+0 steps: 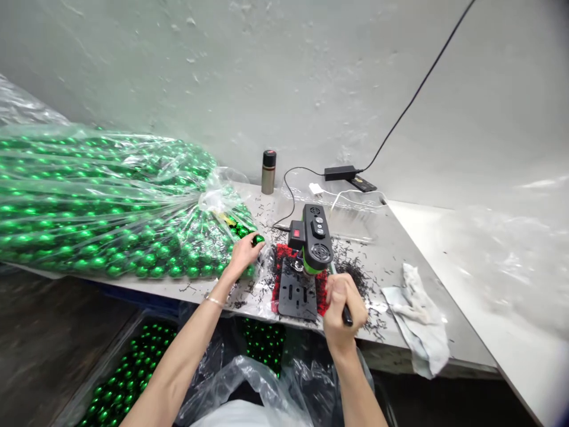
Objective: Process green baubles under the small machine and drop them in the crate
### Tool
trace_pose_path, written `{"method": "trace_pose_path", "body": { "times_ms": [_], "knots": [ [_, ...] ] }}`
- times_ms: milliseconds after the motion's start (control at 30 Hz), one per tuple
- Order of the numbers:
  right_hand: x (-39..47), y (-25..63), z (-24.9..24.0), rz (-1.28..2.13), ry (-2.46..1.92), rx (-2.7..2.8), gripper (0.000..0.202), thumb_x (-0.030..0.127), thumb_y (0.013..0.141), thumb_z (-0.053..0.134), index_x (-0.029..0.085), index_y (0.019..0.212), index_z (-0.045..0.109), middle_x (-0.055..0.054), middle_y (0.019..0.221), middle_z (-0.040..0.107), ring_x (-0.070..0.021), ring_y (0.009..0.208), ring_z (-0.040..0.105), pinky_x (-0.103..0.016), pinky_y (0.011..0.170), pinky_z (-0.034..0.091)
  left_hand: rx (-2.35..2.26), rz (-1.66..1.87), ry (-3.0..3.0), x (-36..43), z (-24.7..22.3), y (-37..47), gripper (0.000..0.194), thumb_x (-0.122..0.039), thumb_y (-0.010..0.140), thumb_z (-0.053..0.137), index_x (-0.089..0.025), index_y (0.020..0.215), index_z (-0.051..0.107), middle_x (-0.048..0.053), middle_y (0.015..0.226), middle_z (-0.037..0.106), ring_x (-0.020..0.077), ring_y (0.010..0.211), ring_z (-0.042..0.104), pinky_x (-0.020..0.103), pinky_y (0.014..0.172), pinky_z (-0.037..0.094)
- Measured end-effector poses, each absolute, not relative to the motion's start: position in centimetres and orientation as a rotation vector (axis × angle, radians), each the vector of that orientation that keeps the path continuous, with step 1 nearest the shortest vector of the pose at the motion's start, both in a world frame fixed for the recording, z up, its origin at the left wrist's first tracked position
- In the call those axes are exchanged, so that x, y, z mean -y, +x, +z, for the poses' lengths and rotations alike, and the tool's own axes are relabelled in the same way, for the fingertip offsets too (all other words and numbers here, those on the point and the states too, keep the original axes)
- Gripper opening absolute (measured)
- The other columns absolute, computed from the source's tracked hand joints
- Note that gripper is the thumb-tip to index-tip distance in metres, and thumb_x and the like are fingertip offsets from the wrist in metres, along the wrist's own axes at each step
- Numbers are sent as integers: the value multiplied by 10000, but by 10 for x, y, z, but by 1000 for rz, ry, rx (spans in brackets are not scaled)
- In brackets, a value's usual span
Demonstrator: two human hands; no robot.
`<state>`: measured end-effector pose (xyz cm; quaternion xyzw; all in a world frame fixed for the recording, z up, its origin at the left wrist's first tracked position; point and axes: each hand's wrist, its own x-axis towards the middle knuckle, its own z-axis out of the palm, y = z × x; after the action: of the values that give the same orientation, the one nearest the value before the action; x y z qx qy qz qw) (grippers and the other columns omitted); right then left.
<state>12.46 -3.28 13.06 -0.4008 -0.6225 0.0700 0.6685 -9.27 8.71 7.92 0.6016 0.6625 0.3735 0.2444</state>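
My left hand (pixel 243 256) is closed on a shiny green ball (pixel 258 239), at the open mouth of a clear plastic bag (pixel 169 204) full of such balls. My right hand (pixel 344 308) grips the black handle (pixel 347 316) of a metal lever on a small bench machine. The black machine head (pixel 317 237) has vents, buttons and a green band beneath it. Under the head lies a slotted dark base plate (pixel 297 296) on a red mat (pixel 322 290). My right fist partly hides the lever.
Black shavings (pixel 351 267) litter the table (pixel 400 243). A flask (pixel 268 172), a black power adapter (pixel 340 172) and a white plug (pixel 316 188) are at the back. A whitish cloth (pixel 420 320) hangs over the front edge. More green balls (pixel 128 367) fill a lined container below.
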Motion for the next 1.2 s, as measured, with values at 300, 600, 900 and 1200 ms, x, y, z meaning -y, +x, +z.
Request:
{"method": "trace_pose_path", "body": {
  "times_ms": [300, 600, 900, 1200],
  "knots": [
    [31, 125, 136, 185, -918, 1409, 349, 150, 983, 428, 211, 640, 414, 20, 648, 452, -117, 633, 470, -288, 593, 364, -1177, 1206, 821, -7, 39, -24, 358, -290, 782, 764, -157, 1096, 654, 97, 1022, 750, 211, 943, 726, 379, 919, 569],
    [30, 124, 130, 148, -886, 1409, 331, 135, 972, 427, 212, 650, 444, 15, 644, 465, -129, 656, 506, -287, 605, 399, -1546, 1087, 1708, 4, 25, -5, 338, -259, 837, 714, -222, 1173, 713, 89, 1070, 726, 258, 1051, 648, 449, 990, 510],
    [35, 126, 125, 138, -904, 1427, 318, 109, 958, 426, 208, 657, 448, 11, 684, 501, -124, 661, 516, -279, 605, 400, -1359, 1179, 1913, -4, 15, -7, 319, -326, 845, 757, -209, 1141, 741, 108, 1119, 758, 272, 1040, 656, 472, 970, 498],
    [24, 127, 59, -93, -841, 1422, 359, 223, 1003, 345, 214, 658, 444, 21, 688, 512, -118, 610, 506, -363, 764, 497, -1366, 1212, 1903, -3, 7, -4, 353, -356, 832, 779, -215, 1153, 742, 111, 1104, 760, 274, 1032, 645, 455, 951, 484]
  ]
}}
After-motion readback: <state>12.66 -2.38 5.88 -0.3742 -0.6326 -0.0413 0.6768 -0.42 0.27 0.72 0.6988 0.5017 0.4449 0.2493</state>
